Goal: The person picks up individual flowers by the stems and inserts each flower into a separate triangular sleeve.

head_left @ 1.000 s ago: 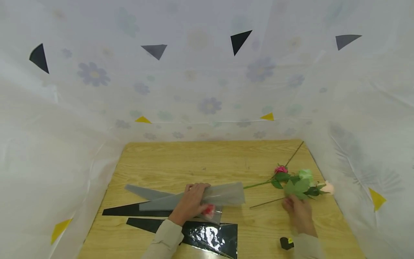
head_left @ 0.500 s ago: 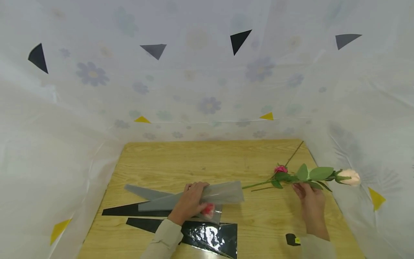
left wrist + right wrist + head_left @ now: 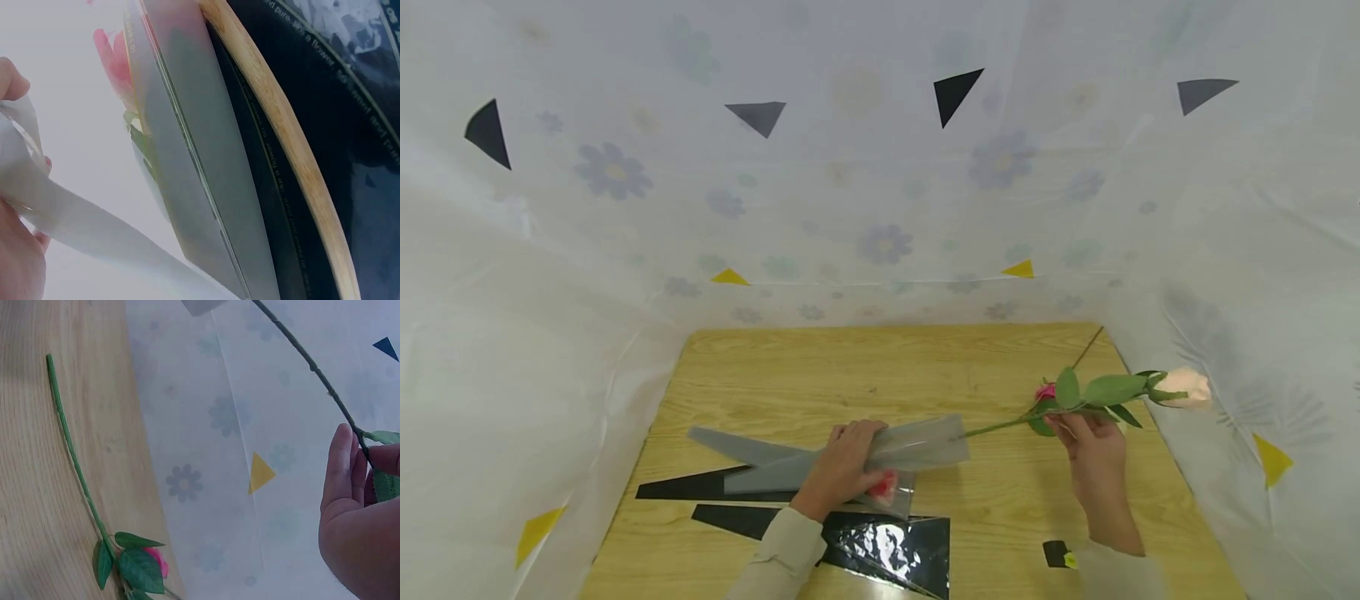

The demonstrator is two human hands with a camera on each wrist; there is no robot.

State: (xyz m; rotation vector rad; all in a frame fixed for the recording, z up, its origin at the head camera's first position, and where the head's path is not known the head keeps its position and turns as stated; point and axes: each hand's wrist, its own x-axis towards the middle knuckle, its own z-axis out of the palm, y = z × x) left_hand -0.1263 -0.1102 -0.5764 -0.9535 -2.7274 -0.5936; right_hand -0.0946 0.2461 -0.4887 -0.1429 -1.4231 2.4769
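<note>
My left hand [image 3: 848,462] grips a translucent grey flower sleeve [image 3: 921,443], whose wide mouth faces right; in the left wrist view the sleeve [image 3: 94,215] runs through the curled fingers. Over the table's right side, my right hand [image 3: 1097,462] pinches the stem [image 3: 315,367] of a peach rose [image 3: 1183,389] just below its leaves. The bloom points right, and the stem leads left toward the sleeve mouth. Under the held rose lie a pink rose [image 3: 1045,390] and a green stem [image 3: 69,440] on the table.
Below my left hand lies a clear-fronted sleeve with a pink-red rose [image 3: 883,487] in it. Black sleeves [image 3: 898,542] are stacked at the front, and another grey sleeve [image 3: 726,442] extends left. White floral-print curtains [image 3: 880,192] enclose the wooden table [image 3: 820,367].
My right hand has lifted the peach rose from among the flowers, first rightward and up, then back left toward the sleeve. The sleeve mouth has tipped up slightly; my left hand stays in place.
</note>
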